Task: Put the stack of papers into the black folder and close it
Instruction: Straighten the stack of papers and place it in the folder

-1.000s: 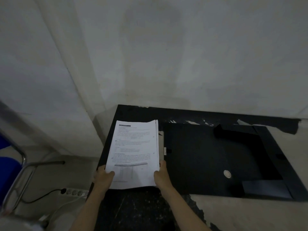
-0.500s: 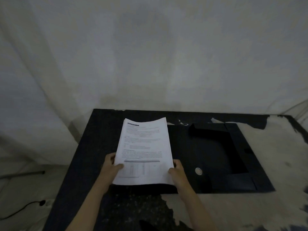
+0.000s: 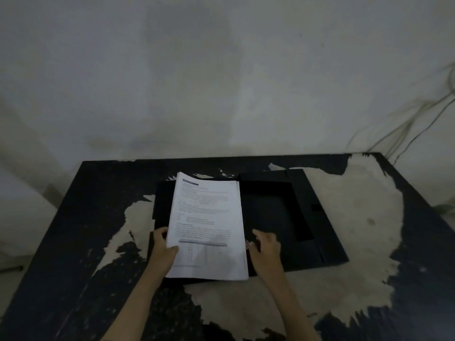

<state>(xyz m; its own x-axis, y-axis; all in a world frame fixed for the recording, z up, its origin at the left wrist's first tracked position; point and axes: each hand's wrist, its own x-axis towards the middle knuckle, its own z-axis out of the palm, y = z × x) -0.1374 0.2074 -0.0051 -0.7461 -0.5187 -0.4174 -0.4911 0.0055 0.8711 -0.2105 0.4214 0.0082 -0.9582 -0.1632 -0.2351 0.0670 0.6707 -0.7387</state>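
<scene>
Papers (image 3: pixel 206 225): white, black print, dark blue header bar. Folder (image 3: pixel 307 212): plain black. Counter (image 3: pixel 81 217): black, worn to cream patches. Wall (image 3: pixel 221 82): grey-white, stained.

- Stack of papers (image 3: pixel 208 227): white printed paper, matt, smooth; sheet edges layered along the 3 o'clock side.
- Black folder (image 3: pixel 307 212): matt black, card or plastic not distinguishable; smooth, no sheen.
- Table (image 3: pixel 81 217): black coating, dull, worn through to pale rough patches, largest toward 3 o'clock.
- Wall (image 3: pixel 221 82): pale plaster, matt, stained, uneven.
</scene>
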